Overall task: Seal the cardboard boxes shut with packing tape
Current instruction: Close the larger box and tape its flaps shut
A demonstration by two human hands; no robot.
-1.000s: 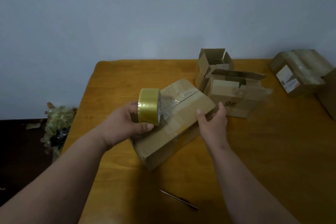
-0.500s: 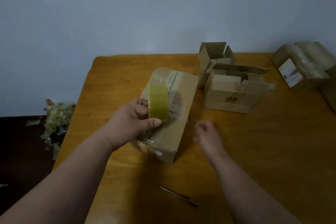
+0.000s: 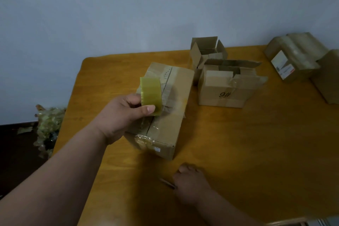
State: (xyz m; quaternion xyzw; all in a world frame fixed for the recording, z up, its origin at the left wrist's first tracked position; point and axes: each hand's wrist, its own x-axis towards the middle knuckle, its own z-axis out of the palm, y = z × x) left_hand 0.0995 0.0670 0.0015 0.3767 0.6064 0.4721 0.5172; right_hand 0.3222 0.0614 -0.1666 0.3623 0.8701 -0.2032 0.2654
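Observation:
My left hand (image 3: 121,115) grips a yellowish roll of packing tape (image 3: 150,95) and holds it just above a long cardboard box (image 3: 176,101). That box lies closed on the wooden table (image 3: 256,143), with clear tape along its top seam and crumpled over its near end. Down at the table's front, my right hand (image 3: 190,183) is over one end of a thin dark tool (image 3: 167,183), fingers curled. Blur hides whether it holds the tool.
Behind the long box stand a box marked 9# (image 3: 225,90) with loose flaps and a small open box (image 3: 207,51). Taped boxes (image 3: 293,60) sit at the far right. A heap of crumpled tape (image 3: 47,126) lies on the floor to the left.
The box went from diagonal to lengthwise away from me. My right hand left the box and dropped toward me onto the thin tool. My left hand kept the roll over the box.

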